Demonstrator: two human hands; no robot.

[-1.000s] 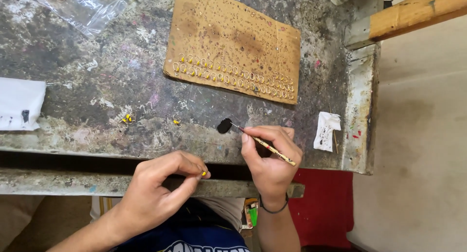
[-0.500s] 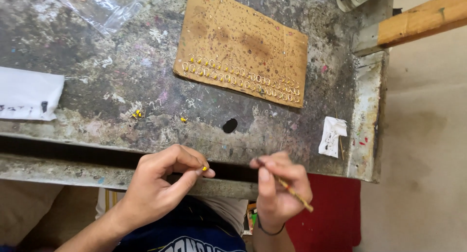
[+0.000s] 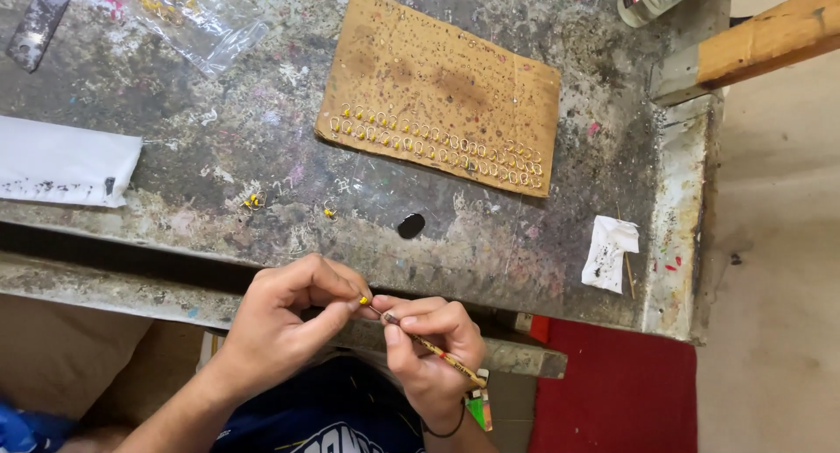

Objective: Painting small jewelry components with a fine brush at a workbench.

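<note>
Fingers of the left hand (image 3: 280,326) pinched a tiny yellow bead (image 3: 362,301), and the right hand (image 3: 433,348), pinching a thin striped paintbrush (image 3: 433,346), had come back from the black paint blob (image 3: 410,226) to touch it.

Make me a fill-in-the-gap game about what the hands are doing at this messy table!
1. The left hand pinches a tiny ____ bead.
2. The right hand holds a thin ____ whose tip touches the bead.
3. Rows of small rings sit on a brown ____ sheet on the workbench.
4. The small blob of paint on the workbench is ____.

Missing words: yellow; brush; cardboard; black
</note>
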